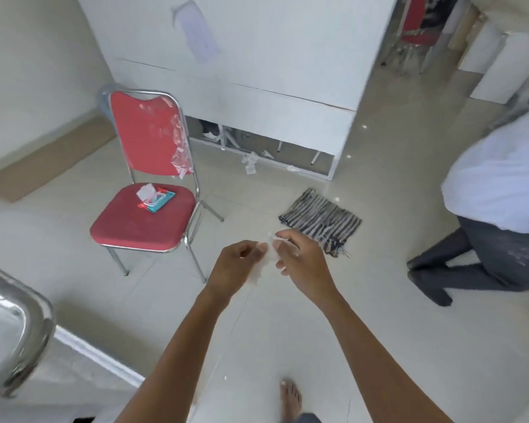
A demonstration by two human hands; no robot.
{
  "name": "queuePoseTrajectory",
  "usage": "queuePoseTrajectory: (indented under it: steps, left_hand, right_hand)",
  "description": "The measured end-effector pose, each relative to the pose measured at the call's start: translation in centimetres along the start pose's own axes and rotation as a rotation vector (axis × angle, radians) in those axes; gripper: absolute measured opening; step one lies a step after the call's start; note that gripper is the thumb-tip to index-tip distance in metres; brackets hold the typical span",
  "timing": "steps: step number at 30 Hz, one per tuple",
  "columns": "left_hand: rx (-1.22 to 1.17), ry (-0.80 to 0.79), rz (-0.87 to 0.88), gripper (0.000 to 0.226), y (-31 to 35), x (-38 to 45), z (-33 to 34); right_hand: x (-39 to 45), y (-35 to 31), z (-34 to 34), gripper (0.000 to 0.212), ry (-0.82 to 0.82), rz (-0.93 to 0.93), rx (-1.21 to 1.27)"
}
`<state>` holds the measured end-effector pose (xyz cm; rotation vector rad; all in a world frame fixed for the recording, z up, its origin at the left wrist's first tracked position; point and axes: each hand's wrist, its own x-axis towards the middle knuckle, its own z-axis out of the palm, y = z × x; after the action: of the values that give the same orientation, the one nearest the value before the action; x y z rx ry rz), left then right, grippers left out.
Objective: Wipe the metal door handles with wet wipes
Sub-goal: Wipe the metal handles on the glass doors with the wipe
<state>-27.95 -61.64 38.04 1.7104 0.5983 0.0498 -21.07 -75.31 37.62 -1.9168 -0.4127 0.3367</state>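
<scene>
At the lower left edge of view a shiny metal door handle (16,331) juts out, untouched by any hand. Further right, the wet wipes pack (155,199) lies open near the back edge of the red chair seat (141,224). Mid-frame, the left hand (237,265) and right hand (300,264) each pinch one wet wipe (264,264) between them, apparently unfolding it. Wiping seems not yet begun.

One wide-angle head camera looks steeply down from standing height at the tiled floor (379,300), facing a red chair (144,218) and white cabinet (272,71) nearby.
</scene>
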Motion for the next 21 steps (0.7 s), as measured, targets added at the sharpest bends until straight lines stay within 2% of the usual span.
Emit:
queuePoseTrajectory:
  steps: [9,16,21]
  left_hand:
    - [-0.101,0.378,-0.114,0.033,1.3,6.8,-3.9]
    - [-0.191,0.446,-0.125,0.035,1.8,14.5,-10.0]
    - [-0.257,0.388,-0.118,0.028,2.8,21.5,-15.6]
  right_hand:
    - [11.1,-2.0,2.8,0.014,-0.325,-0.003,0.055]
    - [20.1,-3.6,7.9,0.013,-0.411,-0.028,0.042]
    - [27.3,-6.0,11.9,0.012,-0.391,0.004,0.067]
